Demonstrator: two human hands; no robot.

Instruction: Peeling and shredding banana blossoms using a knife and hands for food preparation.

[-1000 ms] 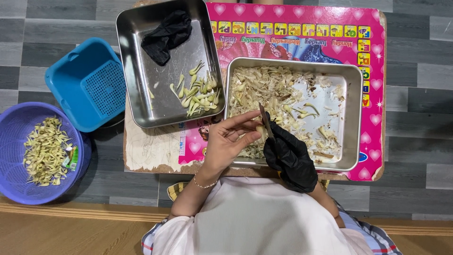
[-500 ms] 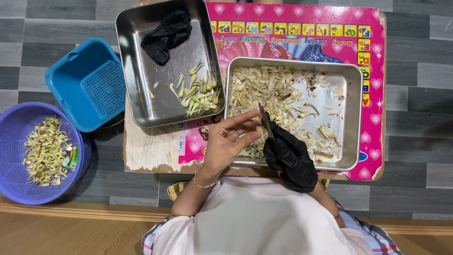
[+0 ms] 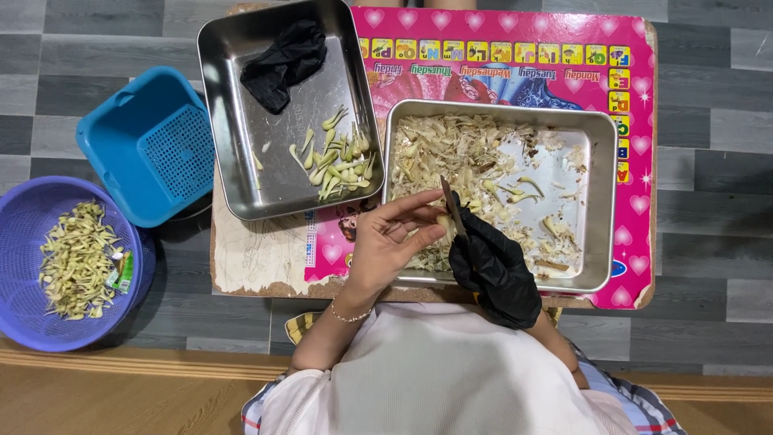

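my left hand point(image 3: 390, 242) is bare and its fingers point(image 3: 419, 208) are pinching together on a small pale piece point(image 3: 441, 221) of the plant scraps, holding it just over the near edge of the right steel tray point(image 3: 600, 201). my right hand point(image 3: 493, 270) is wearing a black glove, and its fingers are closing round the handle of a small knife point(image 3: 452, 208), whose blade is pointing up and away from me, touching the pale piece right beside my left fingertips.

beyond my fingers, the right steel tray is holding a loose heap of pale shreds and husks point(image 3: 459, 157), thickest just past my left fingertips and thinning out toward the far right (bare metal is showing there). further left of my left fingers, the left steel tray point(image 3: 241, 161) is lying tilted, carrying a small cluster of trimmed greenish-white pieces point(image 3: 338, 161) and a crumpled black glove point(image 3: 282, 60) at its far end.

both trays are resting on a pink picture mat point(image 3: 515, 56) spread over the low counter point(image 3: 250, 258). well to the left of my hands, down on the floor, a blue square basket point(image 3: 149, 145) is sitting beside a purple round basket point(image 3: 32, 242) holding more pale trimmed pieces point(image 3: 76, 258).
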